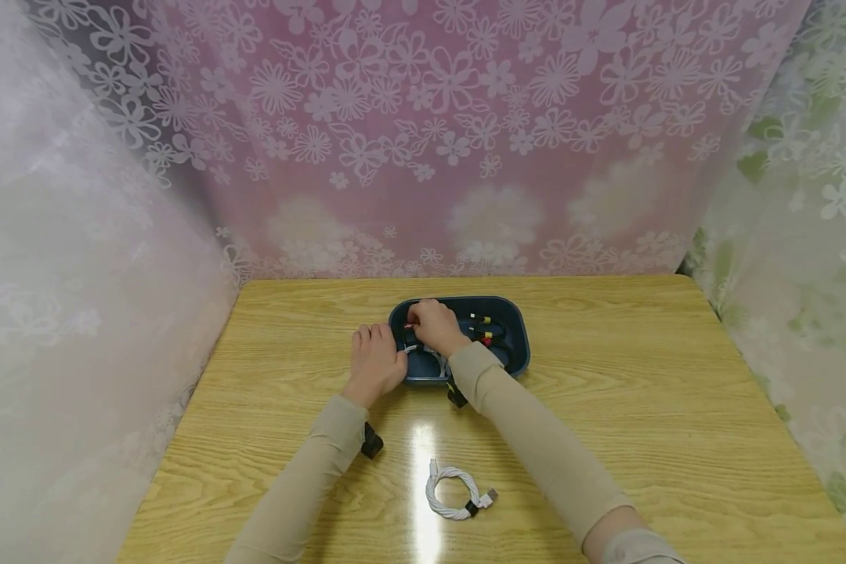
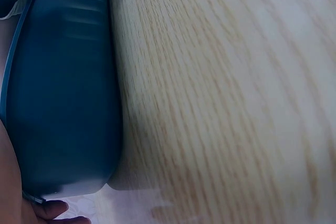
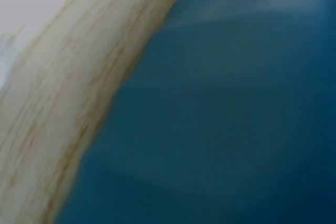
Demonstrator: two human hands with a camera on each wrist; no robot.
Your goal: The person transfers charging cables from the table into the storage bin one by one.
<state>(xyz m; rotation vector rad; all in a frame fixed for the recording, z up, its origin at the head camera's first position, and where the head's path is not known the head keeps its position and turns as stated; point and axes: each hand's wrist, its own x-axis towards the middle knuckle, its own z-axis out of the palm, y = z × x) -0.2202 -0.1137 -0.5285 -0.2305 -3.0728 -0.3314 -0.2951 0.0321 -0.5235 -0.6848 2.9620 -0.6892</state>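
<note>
A dark blue plastic bin (image 1: 515, 313) stands near the back of the table, with coiled cables inside. My left hand (image 1: 375, 360) holds its left end, thumb at the front rim and fingers along the outside; in the left wrist view, fingertips (image 2: 52, 211) show past the bin's corner. Reaching into the left part of the bin, my right hand (image 1: 437, 325) curls its fingers at a dark cable (image 1: 410, 337) with a reddish end, partly covered by the hand. Beneath that hand lies a white cable (image 1: 437, 359). Black cables (image 1: 497, 341) with yellow and red bands lie to the right.
A coiled white USB cable (image 1: 451, 493) with a black strap lies near the front of the wooden table (image 1: 606, 439). Floral curtains (image 1: 465, 157) hang behind and at both sides. The right wrist view is filled by the bin's outer wall (image 3: 210, 103).
</note>
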